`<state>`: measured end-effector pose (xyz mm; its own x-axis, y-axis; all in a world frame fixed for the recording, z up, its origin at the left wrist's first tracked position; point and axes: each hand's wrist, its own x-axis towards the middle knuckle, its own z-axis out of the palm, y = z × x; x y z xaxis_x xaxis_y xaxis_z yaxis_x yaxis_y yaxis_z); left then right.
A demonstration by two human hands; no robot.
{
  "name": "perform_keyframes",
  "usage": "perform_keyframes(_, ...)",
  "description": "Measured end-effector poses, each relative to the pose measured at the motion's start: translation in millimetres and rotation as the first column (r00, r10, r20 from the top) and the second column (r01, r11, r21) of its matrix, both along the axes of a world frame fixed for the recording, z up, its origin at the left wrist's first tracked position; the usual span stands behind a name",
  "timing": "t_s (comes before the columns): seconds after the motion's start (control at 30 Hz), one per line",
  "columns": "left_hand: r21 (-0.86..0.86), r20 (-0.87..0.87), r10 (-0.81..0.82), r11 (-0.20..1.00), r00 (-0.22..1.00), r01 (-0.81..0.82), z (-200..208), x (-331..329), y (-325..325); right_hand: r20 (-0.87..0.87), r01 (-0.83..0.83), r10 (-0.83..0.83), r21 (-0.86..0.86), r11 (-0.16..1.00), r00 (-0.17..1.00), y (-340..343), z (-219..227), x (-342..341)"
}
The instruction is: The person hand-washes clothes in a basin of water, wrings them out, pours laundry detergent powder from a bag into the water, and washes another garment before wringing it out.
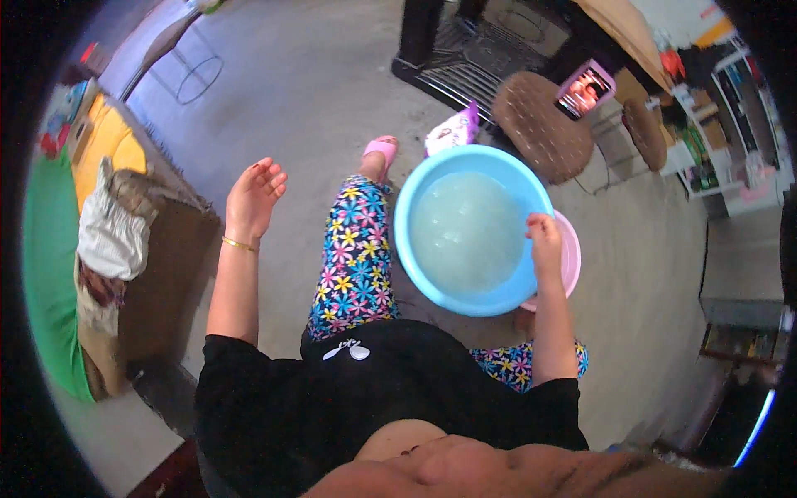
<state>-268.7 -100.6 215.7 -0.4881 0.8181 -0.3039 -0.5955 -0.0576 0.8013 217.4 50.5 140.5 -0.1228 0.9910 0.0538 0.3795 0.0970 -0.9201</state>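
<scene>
My left hand [256, 199] is raised over the floor to the left of my leg, fingers loosely bent and a little apart, with nothing in it. A gold-coloured bangle [240, 244] circles that wrist. A round blue basin [404, 231] stands in front of me, holding cloudy, pale water [465, 232]. Over its right rim is my right hand [545, 243], fingers loosely bent and nothing seen in them; whether it touches the rim I cannot tell. Partly hidden under the blue basin is a pink basin [571, 253].
Beyond the basin lies a white and purple bag [453, 131]. A brown cushioned stool [540, 124] stands beside it, with a lit phone [585, 89] nearby. At left is a sofa [170, 257] with a white cloth [114, 232]. Shelves [706, 133] stand far right.
</scene>
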Motion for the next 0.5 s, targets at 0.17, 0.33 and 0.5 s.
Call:
perform_keyframes(0.17, -0.012, -0.030, 0.214, 0.977, 0.976, -0.214, -2.9, -44.9, -67.2, 0.484, -0.277, 0.239, 0.007, 0.961, 0.842, -8.4, -31.3, -55.0)
perform_keyframes(0.33, -0.012, -0.056, 0.382, 0.923, 0.922, -0.383, 7.2, -76.9, -120.2, 0.674, -0.364, 0.308, -0.063, 0.929, 0.671, -0.1, -85.1, -56.3)
perform_keyframes(0.5, 0.029, -0.105, 0.519, 0.854, 0.848, -0.519, 30.7, -95.0, -170.4, 0.747, -0.341, 0.402, -0.246, 0.907, 0.530, -5.0, -79.2, -69.9)
